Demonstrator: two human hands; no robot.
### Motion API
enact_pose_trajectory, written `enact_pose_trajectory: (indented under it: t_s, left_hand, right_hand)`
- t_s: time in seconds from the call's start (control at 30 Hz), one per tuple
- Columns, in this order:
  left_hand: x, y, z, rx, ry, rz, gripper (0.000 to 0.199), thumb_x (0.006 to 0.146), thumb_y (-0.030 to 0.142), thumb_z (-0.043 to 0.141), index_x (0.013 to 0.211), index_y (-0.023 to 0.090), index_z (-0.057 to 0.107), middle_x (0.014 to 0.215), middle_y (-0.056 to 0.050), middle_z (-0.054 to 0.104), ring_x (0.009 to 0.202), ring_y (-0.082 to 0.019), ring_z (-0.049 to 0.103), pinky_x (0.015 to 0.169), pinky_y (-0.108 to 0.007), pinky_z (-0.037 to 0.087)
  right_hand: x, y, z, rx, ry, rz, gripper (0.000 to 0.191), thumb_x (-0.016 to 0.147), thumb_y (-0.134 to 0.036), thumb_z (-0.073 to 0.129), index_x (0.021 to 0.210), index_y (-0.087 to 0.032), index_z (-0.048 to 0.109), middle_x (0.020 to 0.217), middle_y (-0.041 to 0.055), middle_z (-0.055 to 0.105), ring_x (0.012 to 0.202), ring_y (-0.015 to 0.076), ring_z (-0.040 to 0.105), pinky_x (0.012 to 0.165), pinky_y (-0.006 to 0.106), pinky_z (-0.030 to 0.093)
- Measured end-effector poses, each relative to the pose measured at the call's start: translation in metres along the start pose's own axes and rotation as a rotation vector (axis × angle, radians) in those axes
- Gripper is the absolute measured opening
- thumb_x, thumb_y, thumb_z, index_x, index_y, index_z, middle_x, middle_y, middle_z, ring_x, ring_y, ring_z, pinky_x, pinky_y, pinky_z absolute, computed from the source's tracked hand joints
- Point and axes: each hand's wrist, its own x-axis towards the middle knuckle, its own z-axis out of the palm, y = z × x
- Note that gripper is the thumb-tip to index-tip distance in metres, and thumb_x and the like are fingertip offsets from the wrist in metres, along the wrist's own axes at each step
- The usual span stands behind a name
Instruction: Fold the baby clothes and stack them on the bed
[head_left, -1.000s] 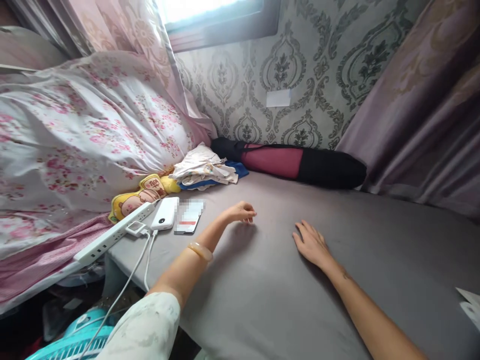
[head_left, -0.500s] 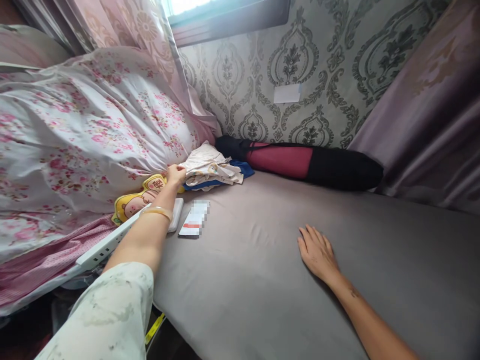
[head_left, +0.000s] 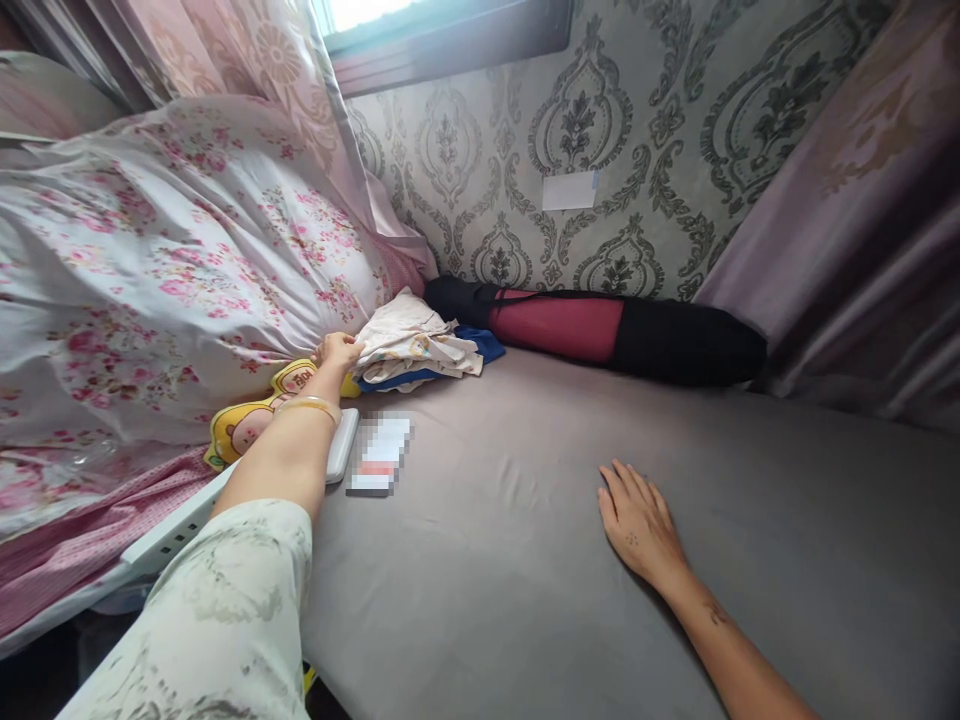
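My left hand [head_left: 339, 350] reaches out to the far left of the grey bed [head_left: 480, 600], its fingers closed on the left edge of a cream printed garment [head_left: 409, 325]. That garment lies in a loose pile, with blue cloth [head_left: 487, 343] showing beneath and behind it. The fingertips are partly hidden, so the exact grip is hard to see. Flat on the sheet at the right, my right hand [head_left: 641, 525] rests with fingers somewhat spread and nothing in it.
A phone [head_left: 381, 455] and a white flat case [head_left: 343, 447] lie near my left forearm. Beside them are a yellow cartoon cushion [head_left: 244, 428] and a white slotted rail [head_left: 176, 520]. Along the wall stretches a black and red bag [head_left: 562, 325]. Floral fabric [head_left: 172, 270] hangs at left.
The view has shifted slightly, so the bed and phone sit a little lower and further left. My left hand stays at the garment's edge; my right hand stays flat on the sheet.
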Motion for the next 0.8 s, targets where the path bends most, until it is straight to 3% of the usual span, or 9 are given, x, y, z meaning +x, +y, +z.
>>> enact_pose_trajectory:
  t_s: [0.13, 0.27, 0.37, 0.53, 0.67, 0.8]
  left_hand:
    - [-0.001, 0.013, -0.004, 0.087, 0.076, -0.043, 0.016, 0.069, 0.032, 0.070, 0.079, 0.020, 0.066, 0.099, -0.013, 0.069, 0.108, -0.034, 0.056, 0.095, -0.047, 0.037]
    - [-0.006, 0.038, -0.013, 0.065, 0.188, 0.110, 0.021, 0.077, 0.035, 0.062, 0.087, 0.019, 0.069, 0.101, -0.013, 0.070, 0.111, -0.034, 0.054, 0.099, -0.049, 0.034]
    - [-0.008, 0.063, -0.019, -0.006, 0.223, 0.227, 0.025, 0.081, 0.036, 0.057, 0.093, 0.019, 0.071, 0.094, -0.009, 0.071, 0.102, -0.028, 0.059, 0.097, -0.043, 0.037]
    - [-0.017, 0.114, -0.019, -0.282, 0.144, 0.378, 0.031, 0.082, 0.036, 0.057, 0.099, 0.015, 0.071, 0.086, -0.004, 0.067, 0.081, -0.016, 0.060, 0.083, -0.028, 0.046]
    - [-0.039, 0.158, -0.015, -0.568, 0.083, 0.378, 0.029, 0.081, 0.030, 0.061, 0.103, 0.012, 0.069, 0.078, -0.002, 0.063, 0.068, -0.012, 0.056, 0.071, -0.026, 0.050]
    - [-0.072, 0.197, -0.013, -0.842, -0.070, 0.389, 0.035, 0.080, 0.020, 0.062, 0.114, 0.012, 0.064, 0.071, 0.002, 0.057, 0.062, -0.010, 0.056, 0.064, -0.025, 0.052]
  right_hand:
    - [-0.001, 0.000, 0.000, 0.001, 0.005, 0.001, 0.055, 0.098, -0.035, 0.022, 0.138, -0.015, 0.053, 0.149, 0.0109, 0.046, 0.140, 0.0262, 0.037, 0.116, 0.047, 0.026]
    - [0.000, -0.002, -0.002, -0.015, -0.009, 0.003, 0.055, 0.098, -0.034, 0.021, 0.138, -0.015, 0.053, 0.149, 0.0101, 0.046, 0.140, 0.0264, 0.037, 0.116, 0.047, 0.026]
    - [0.000, -0.003, -0.004, -0.008, -0.030, 0.003, 0.055, 0.098, -0.033, 0.021, 0.139, -0.013, 0.052, 0.149, 0.0116, 0.045, 0.140, 0.0277, 0.036, 0.116, 0.047, 0.024]
    - [0.000, -0.004, -0.005, 0.002, -0.034, 0.008, 0.054, 0.098, -0.032, 0.023, 0.139, -0.012, 0.052, 0.150, 0.0126, 0.044, 0.140, 0.0282, 0.036, 0.117, 0.048, 0.023]
    - [-0.001, -0.004, -0.005, 0.005, -0.035, 0.002, 0.054, 0.098, -0.032, 0.023, 0.140, -0.013, 0.051, 0.150, 0.0121, 0.044, 0.140, 0.0280, 0.036, 0.117, 0.048, 0.023]
    - [-0.002, -0.004, -0.006, 0.007, -0.038, 0.004, 0.053, 0.099, -0.032, 0.024, 0.140, -0.014, 0.051, 0.150, 0.0114, 0.044, 0.140, 0.0274, 0.035, 0.117, 0.047, 0.023]
